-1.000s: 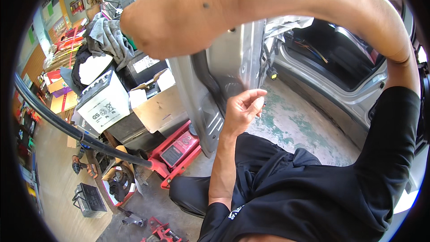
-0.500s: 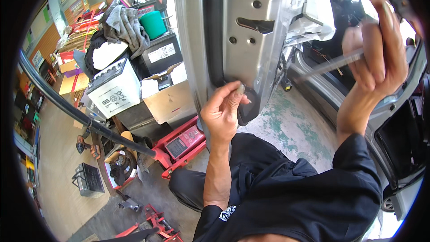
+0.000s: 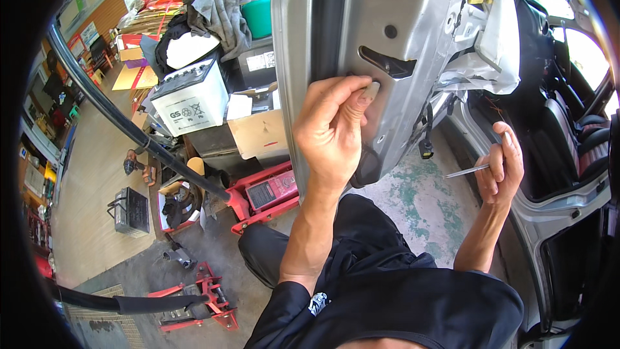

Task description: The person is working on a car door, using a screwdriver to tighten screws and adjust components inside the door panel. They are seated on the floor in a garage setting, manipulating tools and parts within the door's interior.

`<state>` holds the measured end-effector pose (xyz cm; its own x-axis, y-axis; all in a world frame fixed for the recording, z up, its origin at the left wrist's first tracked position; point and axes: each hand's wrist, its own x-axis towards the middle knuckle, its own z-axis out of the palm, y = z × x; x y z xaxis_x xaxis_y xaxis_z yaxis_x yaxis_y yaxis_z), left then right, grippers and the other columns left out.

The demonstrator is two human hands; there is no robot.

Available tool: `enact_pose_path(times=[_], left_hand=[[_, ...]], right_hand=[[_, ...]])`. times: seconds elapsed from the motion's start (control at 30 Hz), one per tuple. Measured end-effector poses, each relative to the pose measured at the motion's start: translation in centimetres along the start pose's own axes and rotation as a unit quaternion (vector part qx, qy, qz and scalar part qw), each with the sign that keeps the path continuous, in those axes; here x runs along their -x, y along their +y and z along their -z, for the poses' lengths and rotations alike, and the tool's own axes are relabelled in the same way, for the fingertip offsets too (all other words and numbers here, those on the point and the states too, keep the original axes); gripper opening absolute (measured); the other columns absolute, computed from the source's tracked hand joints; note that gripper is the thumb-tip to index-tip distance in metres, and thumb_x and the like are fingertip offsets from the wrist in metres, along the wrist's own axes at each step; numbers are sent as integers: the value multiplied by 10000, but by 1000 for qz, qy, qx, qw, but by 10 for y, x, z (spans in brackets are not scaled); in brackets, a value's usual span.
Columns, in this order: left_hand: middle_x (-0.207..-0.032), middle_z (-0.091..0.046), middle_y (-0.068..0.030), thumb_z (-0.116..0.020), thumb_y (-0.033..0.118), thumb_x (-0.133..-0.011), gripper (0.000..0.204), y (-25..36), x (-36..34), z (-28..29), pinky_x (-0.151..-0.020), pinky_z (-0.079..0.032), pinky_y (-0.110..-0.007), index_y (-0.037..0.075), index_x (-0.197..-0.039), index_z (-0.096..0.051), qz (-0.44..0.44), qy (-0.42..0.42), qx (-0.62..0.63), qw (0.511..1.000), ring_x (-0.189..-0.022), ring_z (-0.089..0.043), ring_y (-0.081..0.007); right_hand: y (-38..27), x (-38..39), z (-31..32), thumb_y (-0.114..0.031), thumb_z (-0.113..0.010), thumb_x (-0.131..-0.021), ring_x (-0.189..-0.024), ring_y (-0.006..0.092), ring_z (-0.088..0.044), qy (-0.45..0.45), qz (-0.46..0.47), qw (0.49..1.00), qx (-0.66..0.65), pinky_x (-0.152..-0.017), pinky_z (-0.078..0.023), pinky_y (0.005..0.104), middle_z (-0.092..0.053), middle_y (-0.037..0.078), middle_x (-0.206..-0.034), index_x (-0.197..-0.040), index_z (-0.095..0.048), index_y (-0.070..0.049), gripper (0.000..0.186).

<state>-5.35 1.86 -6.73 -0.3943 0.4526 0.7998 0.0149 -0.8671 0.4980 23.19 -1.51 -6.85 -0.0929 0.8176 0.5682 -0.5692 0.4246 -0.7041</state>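
My left hand (image 3: 332, 129) is raised against the edge of a silver car door (image 3: 413, 0), just under its dark latch slot (image 3: 387, 63). Thumb and forefinger are pinched together at the door's screw holes, and whatever small thing is between them is hidden. To the right and apart from the door, my right hand (image 3: 502, 171) grips a slim metal rod (image 3: 462, 172), its thin end pointing left toward the door. The fingers cover the rod's other end, so its exact kind does not show.
White plastic sheeting (image 3: 494, 58) and a dangling black connector (image 3: 425, 148) hang at the door's inner side. The car's open doorway (image 3: 536, 213) is on the right. At left stand a white car battery (image 3: 190, 100), a cardboard box (image 3: 258, 134) and a red floor jack (image 3: 271, 194) with a long handle.
My left hand has moved up the door edge, from beside the lower dark part to just below the latch slot. My right hand has dropped lower, still holding the rod. The view has shifted.
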Motion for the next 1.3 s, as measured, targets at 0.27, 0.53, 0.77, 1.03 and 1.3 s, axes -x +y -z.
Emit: enact_pose_path(times=[0.27, 0.53, 0.77, 1.03, 1.3], left_hand=[[-967, -681, -87, -773, 23, -885, 200, -1, -10, 5, -550, -504, -222, -37, -1069, -722, -67, -17, -71, 995, -654, -626, -94], [-980, -662, -73, -792, 31, -871, 168, -15, -3, 2, -563, -475, -218, -31, -1007, -714, -130, 23, -117, 984, -673, -602, -85], [-996, -652, -66, -781, 60, -893, 155, -16, 0, 0, -530, -434, -205, -29, -1006, -722, -139, 37, -126, 982, -654, -570, -68], [-972, -676, -73, -791, 98, -885, 165, -15, 5, -8, -622, -458, -231, -6, -1009, -758, -137, 89, -160, 973, -722, -591, -106], [-976, -690, -81, -816, 85, -848, 164, -5, 10, -5, -690, -495, -239, 2, -982, -771, -76, 84, -128, 985, -794, -623, -121]], right_hand=[[6, 1, 22, -169, -339, -1114, -295, 51, -251, 20, 9, 1000, -20, -283, -243, 212, -378, -16, -492, -1270, -509, 67, 331], [17, 7, 41, -180, -334, -1112, -285, 58, -252, 29, 4, 999, -42, -271, -246, 212, -354, -18, -490, -1267, -496, 54, 325], [31, 8, 59, -197, -329, -1113, -280, 59, -255, 27, -24, 996, -76, -271, -238, 216, -356, -17, -492, -1263, -488, 39, 322], [50, -9, 62, -188, -307, -1116, -279, 61, -259, -52, -16, 987, -153, -271, -256, 218, -368, -12, -483, -1251, -472, 47, 317], [52, -57, 64, -174, -302, -1112, -276, 67, -303, -135, -29, 955, -261, -270, -282, 221, -378, -5, -480, -1230, -437, 65, 300]])
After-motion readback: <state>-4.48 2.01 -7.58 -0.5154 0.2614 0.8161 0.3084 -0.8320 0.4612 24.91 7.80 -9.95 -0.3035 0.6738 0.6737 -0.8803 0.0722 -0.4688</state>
